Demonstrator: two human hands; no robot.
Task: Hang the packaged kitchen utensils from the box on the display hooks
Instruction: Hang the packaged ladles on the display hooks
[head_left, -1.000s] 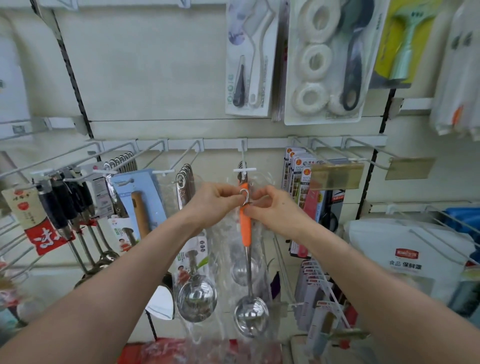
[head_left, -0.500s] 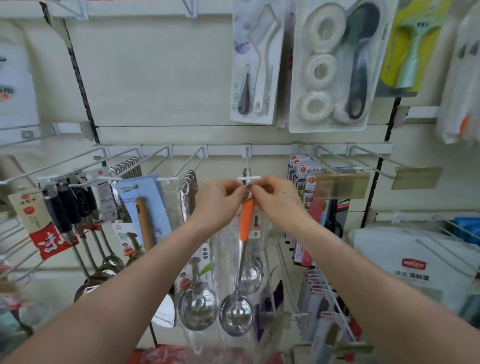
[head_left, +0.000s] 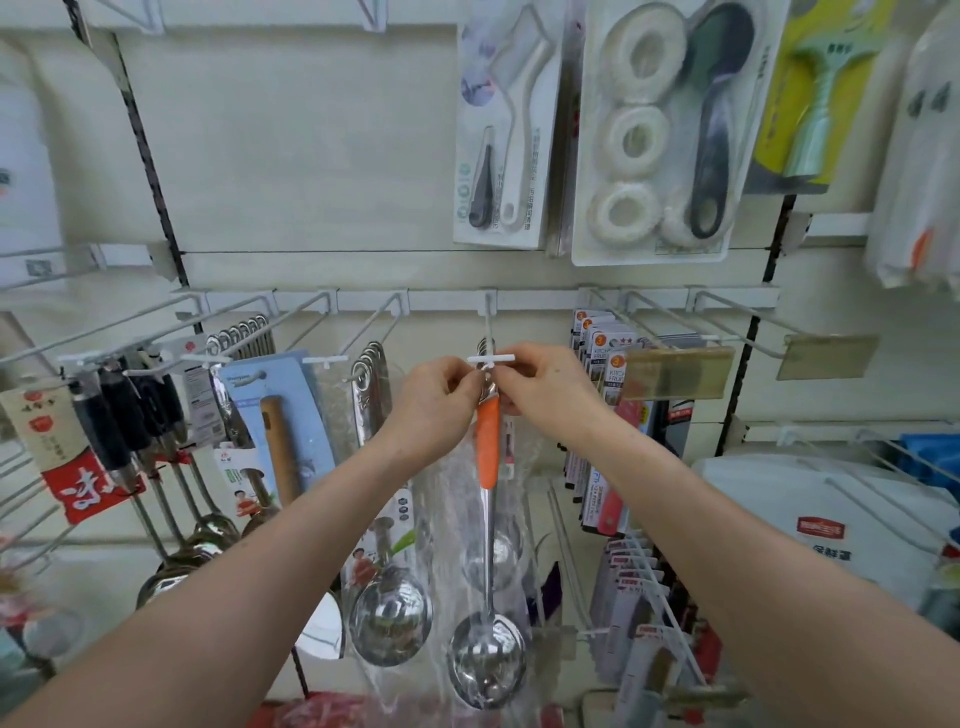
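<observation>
The pale display wall (head_left: 311, 156) fills the view behind both hands, and a blister pack of white rings (head_left: 660, 130) hangs on it well above the fingers. Off to the left of the fingers hangs a blue card with a wooden handle (head_left: 280, 441), and nearer, just beside them, a row of steel ladles (head_left: 389, 618). Straight below the fingers hangs the orange-handled ladle (head_left: 488, 447) in its clear wrap, upright, with its steel bowl lowest. The left hand (head_left: 436, 405) and the right hand (head_left: 550, 395) meet at the ladle's top end, each with thumb and fingers curled in to pinch it from its own side. To the right of the right fingers (head_left: 511, 387) a brass-coloured tag (head_left: 675, 374) sits on the next hook's tip. Just above the fingertips is the white crossbar of the display hook (head_left: 491, 358) (the fingers cover the ladle's hanging loop, so whether it is over the wire cannot be told).
</observation>
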